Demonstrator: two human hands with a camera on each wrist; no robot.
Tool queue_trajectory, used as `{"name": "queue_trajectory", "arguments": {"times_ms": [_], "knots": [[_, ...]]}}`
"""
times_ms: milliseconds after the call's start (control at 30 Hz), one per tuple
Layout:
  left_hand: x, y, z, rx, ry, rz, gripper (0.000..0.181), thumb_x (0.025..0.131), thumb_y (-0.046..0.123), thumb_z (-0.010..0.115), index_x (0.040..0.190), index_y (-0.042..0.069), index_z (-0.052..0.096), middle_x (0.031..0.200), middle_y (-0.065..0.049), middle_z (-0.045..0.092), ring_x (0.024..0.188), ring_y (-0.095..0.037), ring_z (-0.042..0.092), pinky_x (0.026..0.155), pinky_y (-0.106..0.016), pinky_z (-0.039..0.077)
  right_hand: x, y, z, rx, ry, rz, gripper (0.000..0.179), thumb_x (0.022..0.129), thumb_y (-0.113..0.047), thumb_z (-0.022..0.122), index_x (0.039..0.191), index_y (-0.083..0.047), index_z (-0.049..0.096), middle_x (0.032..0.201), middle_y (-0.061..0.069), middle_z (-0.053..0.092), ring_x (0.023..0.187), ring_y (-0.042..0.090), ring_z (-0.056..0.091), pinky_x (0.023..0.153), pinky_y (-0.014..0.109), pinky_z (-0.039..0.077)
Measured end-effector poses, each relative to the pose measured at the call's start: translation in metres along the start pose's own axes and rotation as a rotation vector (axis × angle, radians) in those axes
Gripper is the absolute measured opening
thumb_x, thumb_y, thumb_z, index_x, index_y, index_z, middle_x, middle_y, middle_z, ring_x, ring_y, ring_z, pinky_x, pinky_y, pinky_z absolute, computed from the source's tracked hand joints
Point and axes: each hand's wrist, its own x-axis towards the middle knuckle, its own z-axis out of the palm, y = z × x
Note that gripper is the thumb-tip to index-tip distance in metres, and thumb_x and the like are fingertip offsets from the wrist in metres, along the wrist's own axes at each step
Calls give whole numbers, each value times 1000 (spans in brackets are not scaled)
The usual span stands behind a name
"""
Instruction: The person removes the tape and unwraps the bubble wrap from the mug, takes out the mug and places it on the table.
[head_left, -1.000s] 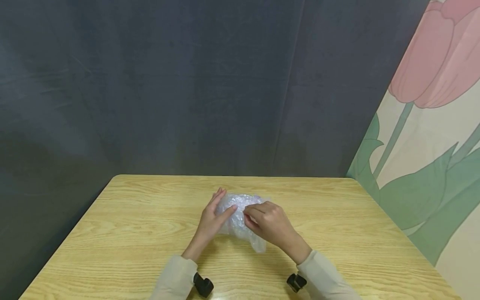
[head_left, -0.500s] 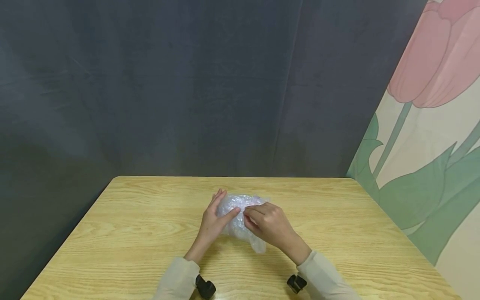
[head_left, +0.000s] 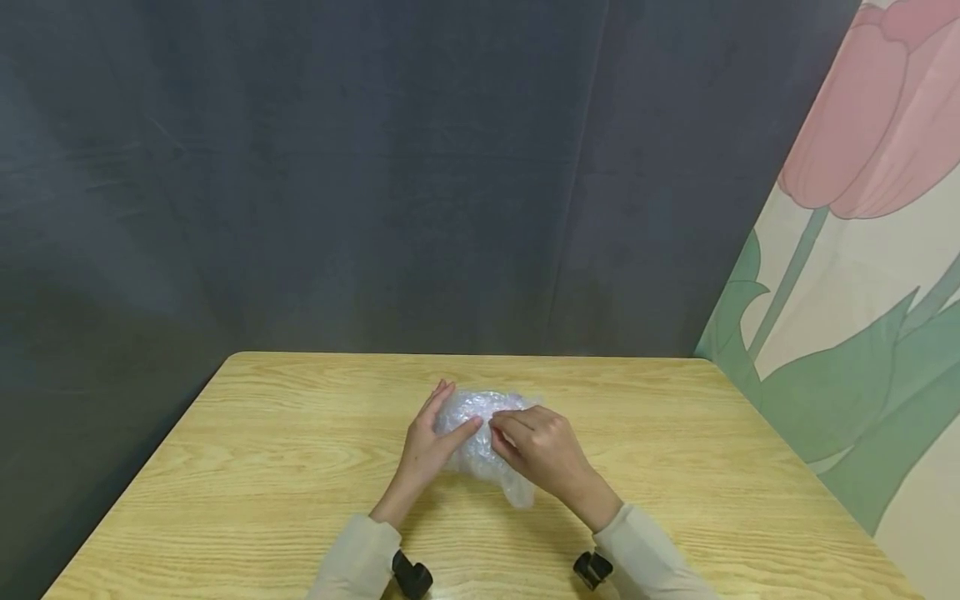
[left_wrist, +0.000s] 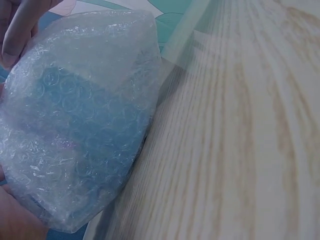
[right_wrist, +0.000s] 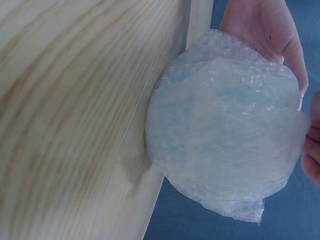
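A rounded bundle of clear bubble wrap (head_left: 480,454) rests on the wooden table (head_left: 262,467). Something bluish shows through the bubbles in the left wrist view; its kind is hidden. My left hand (head_left: 422,446) holds the bundle's left side, the thumb laid over its near face and the fingers around the far left side. With thumb and forefinger together, my right hand (head_left: 546,446) pinches an edge of the wrap (right_wrist: 302,122) at the upper right. A loose corner of the wrap (head_left: 517,490) hangs toward the near side, below the right hand.
A dark grey curtain (head_left: 390,183) hangs behind the table and along its left. On the right is a panel with a pink tulip (head_left: 847,125) and green leaves. Black wrist cameras (head_left: 412,575) sit below both sleeves.
My left thumb has slid slightly to the right across the bundle, closer to the right fingertips. The right hand keeps its pinch, and the bundle stays almost where it was.
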Motion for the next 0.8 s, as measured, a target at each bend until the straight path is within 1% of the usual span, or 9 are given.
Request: {"name": "queue_trajectory", "arguments": {"times_ms": [67, 167, 433, 633, 800], "knots": [[0, 0, 0, -1, -4, -4, 70, 84, 35, 76, 144, 12, 47, 156, -9, 28, 143, -31, 21, 112, -56, 18, 0, 0, 0, -6, 4, 1, 33, 97, -17, 48, 80, -3, 73, 75, 5, 71, 63, 14, 67, 57, 26, 55], [0, 0, -1, -2, -3, -4, 69, 84, 34, 76, 144, 12, 47, 155, -11, 29, 142, -31, 22, 112, -56, 18, 0, 1, 1, -15, 16, -6, 36, 98, -18, 46, 80, -3, 72, 74, 5, 71, 63, 14, 67, 56, 25, 55], [0, 2, 0, 7, -2, -13, 69, 84, 35, 76, 144, 14, 47, 155, -8, 29, 143, -30, 22, 112, -55, 18, 2, 3, 2, -23, 68, -30, 32, 98, -16, 47, 80, -4, 71, 71, 3, 70, 56, 11, 65, 51, 23, 53], [0, 1, 0, -1, -6, -14, 70, 84, 34, 76, 144, 13, 47, 155, -8, 29, 143, -29, 21, 112, -56, 18, 3, 4, 2, 12, 81, -22, 29, 98, -16, 51, 81, -3, 71, 70, 3, 70, 55, 11, 64, 51, 23, 54], [0, 1, -1, -7, -9, -13, 70, 84, 33, 76, 145, 13, 46, 156, -7, 29, 143, -30, 20, 111, -58, 18, 4, 5, 1, 26, 85, -23, 31, 99, -18, 51, 81, -3, 71, 70, 3, 70, 56, 12, 65, 52, 23, 54]]}}
